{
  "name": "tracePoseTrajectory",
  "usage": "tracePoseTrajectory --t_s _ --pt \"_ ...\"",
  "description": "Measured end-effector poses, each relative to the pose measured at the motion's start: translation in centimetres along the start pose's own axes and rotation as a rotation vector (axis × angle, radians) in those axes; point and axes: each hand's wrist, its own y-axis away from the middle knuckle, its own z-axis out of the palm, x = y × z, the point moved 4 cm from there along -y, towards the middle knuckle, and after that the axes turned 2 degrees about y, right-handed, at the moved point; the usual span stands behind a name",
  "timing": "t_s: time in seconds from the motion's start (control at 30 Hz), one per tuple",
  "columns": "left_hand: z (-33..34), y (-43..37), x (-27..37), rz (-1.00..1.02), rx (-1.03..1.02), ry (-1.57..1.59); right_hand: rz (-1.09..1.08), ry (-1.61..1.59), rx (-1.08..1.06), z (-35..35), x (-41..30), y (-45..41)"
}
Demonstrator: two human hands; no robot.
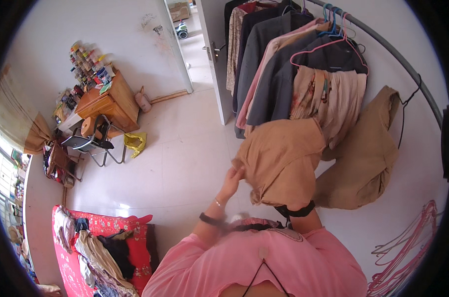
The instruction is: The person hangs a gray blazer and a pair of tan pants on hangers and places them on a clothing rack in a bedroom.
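A tan cloth garment (284, 159) is held up in front of my chest, bunched and creased. My left hand (233, 182) pinches its left edge with the fingertips. Cloth covers most of my right hand (299, 206); only the part by the black wristband shows below the garment, so its fingers are hidden. Behind the held garment, to the right, khaki trousers (369, 159) hang from a black hanger (403, 111) on a grey metal rail (382, 35). A pink hanger (321, 50) beside them carries a beige floral garment (330, 96).
Several jackets and shirts (269, 55) hang along the rail by an open door (214, 63). Pink hangers (406, 252) cluster at lower right. Clothes (102, 252) lie on a red floral bedspread (92, 221). Farther off stand a chair (89, 139) and a wooden desk (124, 100).
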Motion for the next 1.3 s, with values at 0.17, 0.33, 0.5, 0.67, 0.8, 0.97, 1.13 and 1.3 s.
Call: tracePoseTrajectory --t_s 0.17,0.33,0.5,0.67,0.8,0.97,1.13,1.3 --pt "-2.3 0.3 8.1 0.448 0.369 -0.322 -0.016 0.202 -0.094 0.5 -0.7 -0.5" --pt "-0.8 -1.6 12.1 0.456 0.32 -0.799 0.36 0.971 -0.826 1.0 1.3 5.1" --pt "0.2 -2.3 10.8 -0.149 -0.005 -0.038 -0.339 0.738 -0.118 -6.3 -3.1 12.6" --pt "8.2 -3.9 16.7 -0.222 -0.306 0.132 -0.012 0.786 0.653 -15.7 -10.1 24.0" --pt "13.4 -5.7 22.0 -0.09 -0.472 0.13 -0.274 0.436 1.045 -18.1 -16.0 27.7" --pt "19.6 -9.2 24.9 0.039 -0.662 0.065 -0.993 0.334 0.792 -17.5 -18.8 23.4" --pt "26.0 -14.2 25.2 0.054 -0.733 -0.007 -0.926 0.64 0.236 -15.1 -27.7 18.5" --pt "32.5 -17.9 25.8 0.175 -0.795 -0.102 -1.139 -0.188 0.866 -32.1 -30.9 17.9"
